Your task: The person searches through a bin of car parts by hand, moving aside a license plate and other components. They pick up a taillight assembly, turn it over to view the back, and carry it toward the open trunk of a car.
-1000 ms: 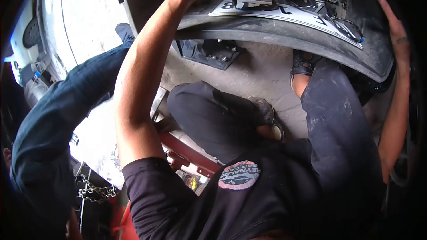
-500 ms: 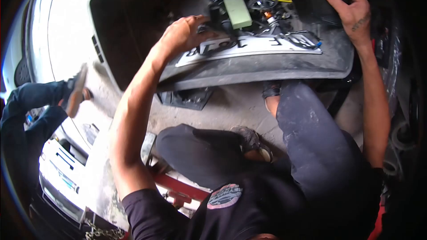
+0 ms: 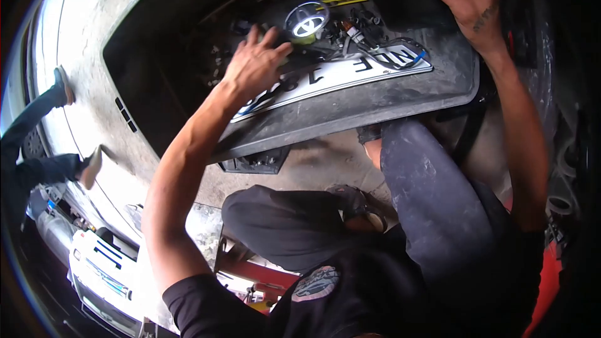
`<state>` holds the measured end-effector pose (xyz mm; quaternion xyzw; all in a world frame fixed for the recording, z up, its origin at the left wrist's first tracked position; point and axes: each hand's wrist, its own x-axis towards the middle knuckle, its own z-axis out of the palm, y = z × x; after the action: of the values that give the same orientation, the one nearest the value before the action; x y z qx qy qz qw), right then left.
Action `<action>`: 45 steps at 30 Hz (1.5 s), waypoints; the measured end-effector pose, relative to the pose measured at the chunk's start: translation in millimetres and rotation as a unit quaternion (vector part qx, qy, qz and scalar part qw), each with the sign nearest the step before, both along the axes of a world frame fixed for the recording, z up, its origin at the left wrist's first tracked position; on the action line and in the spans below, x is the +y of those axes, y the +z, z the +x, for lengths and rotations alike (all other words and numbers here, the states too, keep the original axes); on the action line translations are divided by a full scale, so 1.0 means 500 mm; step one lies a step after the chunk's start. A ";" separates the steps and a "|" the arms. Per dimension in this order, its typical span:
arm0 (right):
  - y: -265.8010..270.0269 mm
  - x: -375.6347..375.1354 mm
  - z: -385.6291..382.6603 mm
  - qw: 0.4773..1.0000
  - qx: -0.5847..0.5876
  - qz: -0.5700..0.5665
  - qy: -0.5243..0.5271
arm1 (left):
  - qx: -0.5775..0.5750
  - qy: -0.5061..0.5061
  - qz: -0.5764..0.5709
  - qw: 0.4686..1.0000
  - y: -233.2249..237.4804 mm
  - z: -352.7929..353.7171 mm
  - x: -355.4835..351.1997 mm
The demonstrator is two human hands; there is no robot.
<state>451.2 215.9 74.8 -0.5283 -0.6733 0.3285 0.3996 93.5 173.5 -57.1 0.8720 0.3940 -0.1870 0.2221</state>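
Sliding up since half a second ago, the left hand now lies amid the clutter in the tilted bumper.
Slanted low over the concrete floor, the bumper is steadied by the right hand, flat and splayed on its far corner, gripping nothing. If that slips, I judge the licence plate, chrome emblem and small loose parts could slide out. The left hand is spread palm down, closed on nothing. Around: a white car, another person's legs.
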 end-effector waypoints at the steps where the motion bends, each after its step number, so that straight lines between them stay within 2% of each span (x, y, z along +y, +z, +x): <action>1: 0.023 -0.005 -0.011 1.000 -0.008 -0.015 0.005 | -0.029 0.018 -0.017 0.999 0.010 -0.029 -0.006; 3: 0.022 -0.005 -0.009 0.999 -0.017 -0.027 0.008 | -0.079 0.041 -0.015 0.996 0.016 -0.077 -0.015; 6: -0.013 0.005 0.008 1.000 -0.015 -0.001 0.001 | -0.038 0.031 0.031 0.998 0.028 -0.086 -0.021; 8: -0.008 0.003 0.002 1.000 0.003 0.006 0.007 | -0.022 0.030 0.033 0.999 0.022 -0.061 -0.014; 10: -0.001 0.002 -0.004 1.000 -0.015 0.009 0.003 | -0.079 0.022 0.104 0.991 0.015 -0.018 -0.005; 12: -0.002 0.001 -0.003 0.999 -0.033 0.013 -0.001 | -0.113 0.027 0.090 0.989 0.003 0.034 0.008; 15: -0.014 0.003 0.003 1.000 -0.015 0.014 0.010 | -0.113 0.029 0.129 0.985 -0.033 0.095 0.005; 17: -0.018 0.003 0.005 1.000 0.009 0.000 0.012 | -0.106 -0.024 0.151 0.983 -0.062 0.105 0.010; 20: -0.030 0.001 -0.004 0.999 0.046 0.008 -0.008 | -0.145 -0.006 0.087 0.986 -0.047 0.082 0.015; 21: -0.035 0.003 -0.001 0.999 0.047 0.009 -0.011 | -0.187 -0.012 0.119 0.975 -0.054 0.064 0.009; 24: -0.041 0.005 0.011 0.999 0.027 0.046 0.001 | -0.181 -0.030 0.113 0.977 -0.005 0.024 0.006; 26: -0.024 0.004 0.016 1.000 -0.011 0.000 0.008 | -0.202 -0.038 0.130 0.970 0.016 0.003 -0.001; 29: -0.022 0.002 0.008 1.000 0.002 0.006 0.010 | -0.197 -0.093 0.140 0.966 0.041 -0.024 -0.019; 34: -0.033 0.003 0.005 1.000 0.015 0.011 0.009 | -0.205 -0.086 0.138 0.965 0.054 -0.056 -0.037; 38: -0.002 -0.011 -0.016 1.000 -0.022 -0.015 -0.017 | -0.125 -0.088 0.080 0.985 0.057 -0.061 -0.047; 40: -0.014 -0.008 -0.016 1.000 0.007 -0.013 -0.011 | -0.097 -0.096 0.065 0.988 0.057 -0.063 -0.050; 42: -0.024 -0.004 -0.008 0.999 0.034 -0.012 -0.006 | -0.065 -0.091 0.001 0.994 0.055 -0.060 -0.048; 43: -0.024 -0.001 -0.001 0.999 0.025 -0.021 0.000 | -0.071 -0.062 -0.052 0.994 0.066 -0.056 -0.040; 45: -0.008 0.002 -0.002 0.999 0.016 -0.031 0.007 | -0.091 -0.050 -0.065 0.992 0.062 -0.059 -0.038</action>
<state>450.2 216.7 70.8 -0.5306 -0.6600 0.3604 0.3911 63.9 154.4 -26.3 0.8877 0.3150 -0.1431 0.3038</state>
